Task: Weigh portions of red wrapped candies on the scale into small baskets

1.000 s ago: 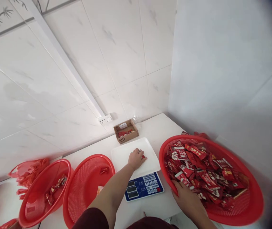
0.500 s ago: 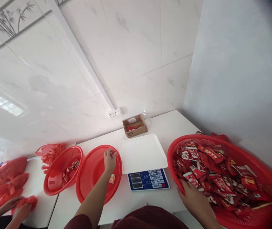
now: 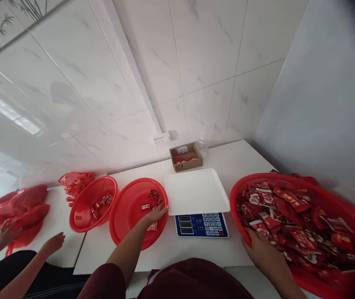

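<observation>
My left hand is over the right side of a round red basket, its fingers stretched towards the rim, with nothing visible in it. Several small red snack packets lie in that basket, one of them pale and partly beneath my wrist. My right hand grips the near left rim of a large red basket heaped with red snack packets. Between the two baskets stands a digital scale with a white weighing tray on top.
Left of the round basket is a tilted red basket holding a few packets. Red plastic bags lie farther left, near a co-worker's hands. A cardboard box and a clear plastic container stand by the wall.
My left hand has let go of red packets, which now lie in the round basket, and moved right towards its rim. My right hand stays on the large basket. The view has shifted.
</observation>
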Demonstrator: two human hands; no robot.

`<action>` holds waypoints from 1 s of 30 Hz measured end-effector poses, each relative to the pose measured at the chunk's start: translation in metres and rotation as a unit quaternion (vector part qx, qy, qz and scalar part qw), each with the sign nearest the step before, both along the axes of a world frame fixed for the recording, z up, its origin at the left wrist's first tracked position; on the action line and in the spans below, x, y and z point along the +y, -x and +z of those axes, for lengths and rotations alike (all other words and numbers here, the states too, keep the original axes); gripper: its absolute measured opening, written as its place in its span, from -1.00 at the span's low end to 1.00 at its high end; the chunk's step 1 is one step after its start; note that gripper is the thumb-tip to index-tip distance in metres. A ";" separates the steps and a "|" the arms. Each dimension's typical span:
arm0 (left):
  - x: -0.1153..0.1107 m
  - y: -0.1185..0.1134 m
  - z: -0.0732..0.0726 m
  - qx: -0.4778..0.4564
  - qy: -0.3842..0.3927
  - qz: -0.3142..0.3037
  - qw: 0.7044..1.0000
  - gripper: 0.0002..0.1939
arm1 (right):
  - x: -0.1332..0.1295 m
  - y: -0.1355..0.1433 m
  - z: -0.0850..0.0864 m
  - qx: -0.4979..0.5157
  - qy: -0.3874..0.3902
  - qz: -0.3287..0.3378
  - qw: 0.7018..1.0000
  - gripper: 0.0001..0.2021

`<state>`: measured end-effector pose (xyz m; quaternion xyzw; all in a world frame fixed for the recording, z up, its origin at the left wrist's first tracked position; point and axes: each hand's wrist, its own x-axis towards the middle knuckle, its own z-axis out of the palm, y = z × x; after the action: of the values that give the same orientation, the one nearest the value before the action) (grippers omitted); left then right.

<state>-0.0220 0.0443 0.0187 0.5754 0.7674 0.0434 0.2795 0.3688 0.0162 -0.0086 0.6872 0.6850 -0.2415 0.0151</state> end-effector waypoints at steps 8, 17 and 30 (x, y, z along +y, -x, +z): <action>-0.039 -0.006 -0.001 -0.129 0.081 -0.035 0.988 -0.29 | -0.001 0.010 0.017 -0.020 0.029 -0.038 0.999 -0.57; -0.049 -0.004 -0.009 -0.101 0.083 -0.071 0.989 -0.32 | 0.000 0.011 0.009 0.012 -0.007 -0.106 0.994 -0.42; -0.054 0.000 -0.020 -0.086 0.034 -0.110 0.990 -0.35 | 0.022 -0.007 -0.025 0.126 -0.080 -0.230 0.962 -0.39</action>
<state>-0.0218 -0.0095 -0.0011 0.6411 0.6734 0.0357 0.3664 0.3756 0.0379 -0.0333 0.7892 0.5217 -0.2674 -0.1828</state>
